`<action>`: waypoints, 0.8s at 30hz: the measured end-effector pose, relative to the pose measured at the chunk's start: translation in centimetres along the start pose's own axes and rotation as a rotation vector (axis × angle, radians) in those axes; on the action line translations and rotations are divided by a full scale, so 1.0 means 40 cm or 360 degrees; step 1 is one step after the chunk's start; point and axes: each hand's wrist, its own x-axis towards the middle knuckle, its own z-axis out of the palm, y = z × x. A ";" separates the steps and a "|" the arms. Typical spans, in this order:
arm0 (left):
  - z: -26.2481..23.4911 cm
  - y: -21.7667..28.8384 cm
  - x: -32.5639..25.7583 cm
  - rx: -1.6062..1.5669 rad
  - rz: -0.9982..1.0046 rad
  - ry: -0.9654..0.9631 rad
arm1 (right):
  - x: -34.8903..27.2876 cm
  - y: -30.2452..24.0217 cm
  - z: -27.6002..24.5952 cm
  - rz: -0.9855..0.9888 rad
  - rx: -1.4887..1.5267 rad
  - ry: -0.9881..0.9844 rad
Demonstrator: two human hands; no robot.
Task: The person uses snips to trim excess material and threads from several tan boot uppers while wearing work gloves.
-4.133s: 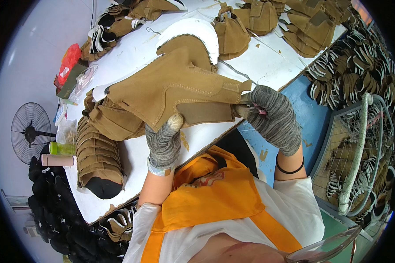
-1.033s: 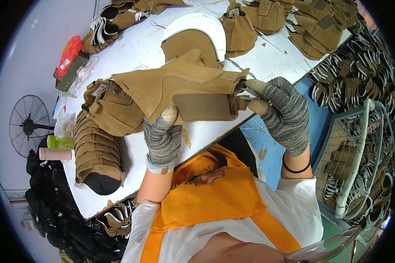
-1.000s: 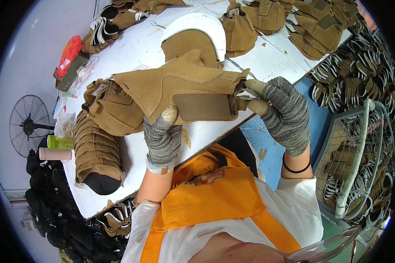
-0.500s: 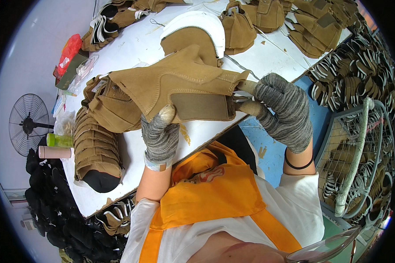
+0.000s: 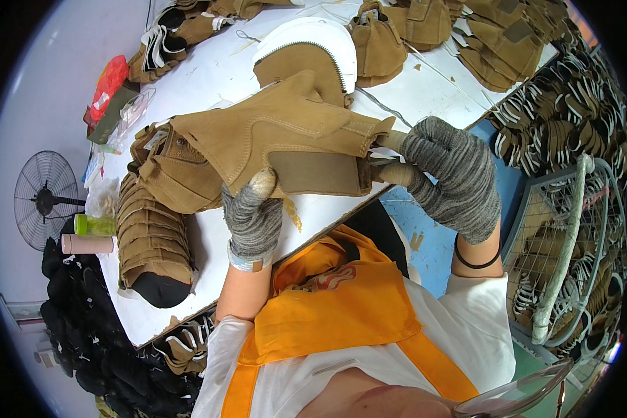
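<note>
A brown suede boot upper [image 5: 279, 129] with curved stitching and a darker elastic side panel [image 5: 313, 172] is stretched between my hands above the white table. My left hand [image 5: 253, 212], in a grey knit glove with bare fingertips, grips its lower edge, thumb on top and the other fingers hidden beneath. At the upper's right end, my gloved right hand [image 5: 456, 177] pinches the edge and its pull loop between thumb and fingers. Behind the upper lies a white curved form [image 5: 320, 42] with a toothed rim, beside another brown piece [image 5: 303, 66].
On the table [image 5: 216, 258] at left stands a row of nested brown uppers [image 5: 157, 230]. More uppers [image 5: 494, 45] lie along the far side. A wire basket cart [image 5: 557, 244] is at my right. Bottles [image 5: 87, 243] and a fan [image 5: 46, 198] are at far left.
The upper has shifted very slightly left at its right end, and my right hand has moved a touch to the right. Both grips look the same.
</note>
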 end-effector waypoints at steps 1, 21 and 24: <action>0.002 0.000 0.001 0.0016 0.0000 0.0007 | 0.000 0.002 0.001 0.0006 0.0002 -0.0029; -0.009 -0.006 0.001 0.0069 0.0014 0.0014 | 0.003 -0.003 -0.003 0.0233 -0.0105 -0.0265; -0.008 -0.006 0.001 0.0087 -0.0002 0.0030 | 0.003 -0.003 -0.001 0.0268 -0.0011 -0.0304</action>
